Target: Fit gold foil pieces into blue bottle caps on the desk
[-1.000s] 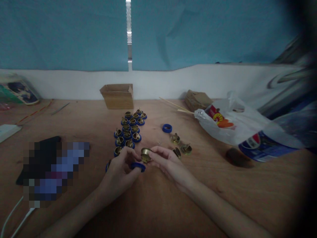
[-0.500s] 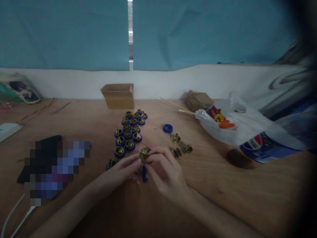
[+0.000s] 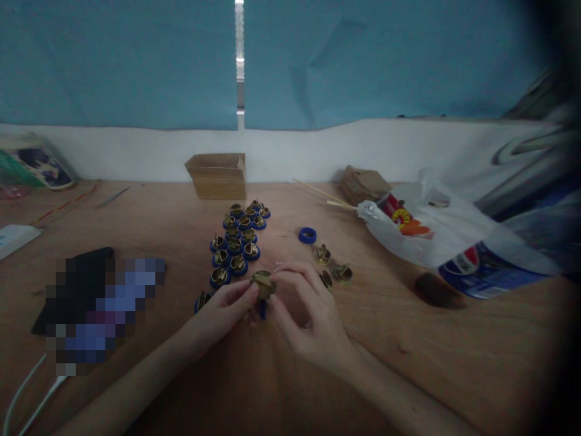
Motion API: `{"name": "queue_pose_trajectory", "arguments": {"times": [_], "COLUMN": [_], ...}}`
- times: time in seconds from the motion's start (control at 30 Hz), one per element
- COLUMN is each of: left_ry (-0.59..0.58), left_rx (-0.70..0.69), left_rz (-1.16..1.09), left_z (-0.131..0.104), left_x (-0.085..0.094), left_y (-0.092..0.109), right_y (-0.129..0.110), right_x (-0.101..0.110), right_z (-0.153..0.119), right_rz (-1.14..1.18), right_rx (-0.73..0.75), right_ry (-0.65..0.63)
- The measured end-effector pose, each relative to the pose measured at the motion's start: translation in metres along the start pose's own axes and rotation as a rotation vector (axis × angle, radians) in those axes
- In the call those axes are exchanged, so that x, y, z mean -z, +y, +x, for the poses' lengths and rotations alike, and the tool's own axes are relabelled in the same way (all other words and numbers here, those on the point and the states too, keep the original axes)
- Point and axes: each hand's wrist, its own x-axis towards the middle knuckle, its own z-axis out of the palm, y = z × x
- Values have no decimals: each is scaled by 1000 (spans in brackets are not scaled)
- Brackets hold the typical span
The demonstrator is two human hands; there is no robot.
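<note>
Between my hands, above the wooden table, is a round brass-coloured part [image 3: 263, 284]. My left hand [image 3: 227, 312] pinches its left side, and the fingers of my right hand [image 3: 311, 309] close on its right side. A blue ring [image 3: 262, 310] shows just below the brass part, partly hidden by my left fingers. Several brass parts seated in blue rings [image 3: 238, 264] stand in a cluster beyond my left hand. Past my right hand lie a few brass parts without rings [image 3: 342, 273] and a loose blue ring [image 3: 307, 235].
An open cardboard box [image 3: 219, 181] stands by the wall. At the right are a brown packet [image 3: 363, 183], thin sticks, a white plastic bag [image 3: 390, 239] and a Pepsi bottle [image 3: 490, 269] with dark liquid. A phone [image 3: 118, 309] with cables lies left.
The brass part has turned and tilted between my fingers. The blue ring beneath it shows less and sits slightly higher. My right hand has shifted a little to the right.
</note>
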Motion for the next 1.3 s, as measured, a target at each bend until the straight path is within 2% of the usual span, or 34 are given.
{"name": "queue_pose_trajectory", "arguments": {"times": [0.1, 0.2, 0.43, 0.53, 0.67, 0.83, 1.07, 1.17, 1.3], "left_ry": [25, 74, 143, 117, 100, 217, 275, 231, 171], "left_rx": [-80, -120, -168, -175, -181, -223, -223, -215, -221], "left_rz": [249, 406, 683, 683, 632, 445, 357, 330, 446], "left_z": [0, -4, -7, -6, -6, -4, -7, -8, -9], "left_x": [0, -3, -4, -4, -4, -4, -7, -9, -8], "left_y": [6, 9, 6, 5, 2, -7, -4, -2, 0], "right_y": [4, 7, 11, 11, 10, 12, 14, 12, 11], "right_x": [1, 0, 1, 2, 5, 5, 3, 2, 1], "right_z": [4, 6, 3, 3, 3, 4, 4, 4, 1], "right_rz": [-56, -84, -240, -290, -279, -214, -131, -142, -165], "right_rx": [-67, -94, -39, -6, -33, -66, -75, -55, -29], "right_ry": [15, -21, -88, -106, -130, -148, -174, -210, -224]}}
